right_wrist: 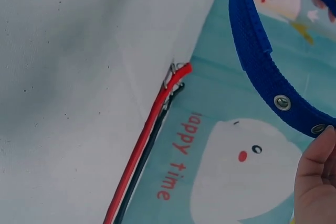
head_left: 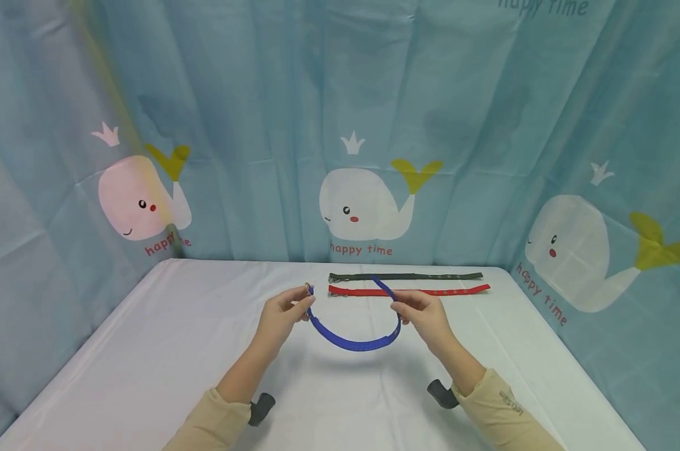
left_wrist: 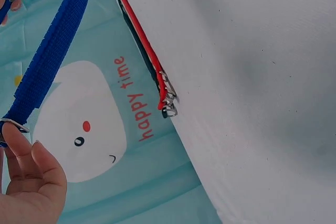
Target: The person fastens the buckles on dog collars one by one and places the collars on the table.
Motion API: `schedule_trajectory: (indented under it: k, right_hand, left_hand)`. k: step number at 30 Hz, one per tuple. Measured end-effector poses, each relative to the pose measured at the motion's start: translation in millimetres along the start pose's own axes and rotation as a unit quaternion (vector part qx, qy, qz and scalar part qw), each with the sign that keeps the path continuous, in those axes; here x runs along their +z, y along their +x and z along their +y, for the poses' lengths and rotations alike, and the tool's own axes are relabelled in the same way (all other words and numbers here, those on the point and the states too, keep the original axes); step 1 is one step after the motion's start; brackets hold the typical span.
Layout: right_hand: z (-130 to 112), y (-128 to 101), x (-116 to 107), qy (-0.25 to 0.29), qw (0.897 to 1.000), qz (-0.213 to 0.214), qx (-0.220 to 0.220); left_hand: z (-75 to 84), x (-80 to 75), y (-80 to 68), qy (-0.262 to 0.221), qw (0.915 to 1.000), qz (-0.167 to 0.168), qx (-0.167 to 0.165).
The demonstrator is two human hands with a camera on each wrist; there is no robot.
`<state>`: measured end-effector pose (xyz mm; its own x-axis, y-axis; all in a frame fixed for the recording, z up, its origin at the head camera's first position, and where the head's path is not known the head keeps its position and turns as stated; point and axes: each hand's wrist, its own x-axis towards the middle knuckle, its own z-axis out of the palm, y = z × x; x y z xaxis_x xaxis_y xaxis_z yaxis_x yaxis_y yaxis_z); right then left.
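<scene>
A blue collar (head_left: pixel 355 345) with metal eyelets hangs in a U-shaped curve above the table, held by both hands. My left hand (head_left: pixel 284 311) pinches its buckle end, where a metal ring shows in the left wrist view beside the fingers (left_wrist: pixel 21 148). With thumb and fingers my right hand (head_left: pixel 424 315) pinches the strap near the eyelets; one eyelet (right_wrist: pixel 282 103) shows clearly in the right wrist view. The strap's free tip (head_left: pixel 380 284) sticks up past the right hand. Behind it lie a red collar (head_left: pixel 373 292) and a dark green collar (head_left: pixel 396 277), side by side.
The white table (head_left: pixel 165 326) runs back to a light blue curtain (head_left: pixel 249 207) printed with whales, which encloses the back and both sides. A black piece (head_left: pixel 262 409) sits by the left wrist and another black piece (head_left: pixel 442 394) by the right wrist.
</scene>
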<state>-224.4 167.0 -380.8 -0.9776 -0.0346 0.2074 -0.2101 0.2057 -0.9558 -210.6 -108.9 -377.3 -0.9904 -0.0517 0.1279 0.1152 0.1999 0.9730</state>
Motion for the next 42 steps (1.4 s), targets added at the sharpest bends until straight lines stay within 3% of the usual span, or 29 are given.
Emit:
schedule_trajectory:
  k: [9, 23, 42]
  right_hand:
    - [-1.5, -5.1, 8.3, -0.042, 0.997, -0.029, -0.055]
    - [-5.0, -10.5, 16.8, -0.079, 0.980, -0.072, -0.166]
    - [-11.3, -16.0, 28.2, -0.103, 0.968, -0.086, -0.213]
  left_hand:
    - [3.8, 2.9, -7.7, 0.003, 0.9999, -0.014, 0.006]
    - [8.8, 9.6, -15.6, 0.012, 0.9991, -0.036, 0.020]
    - [11.2, 15.2, -23.2, 0.028, 0.9971, -0.058, 0.040]
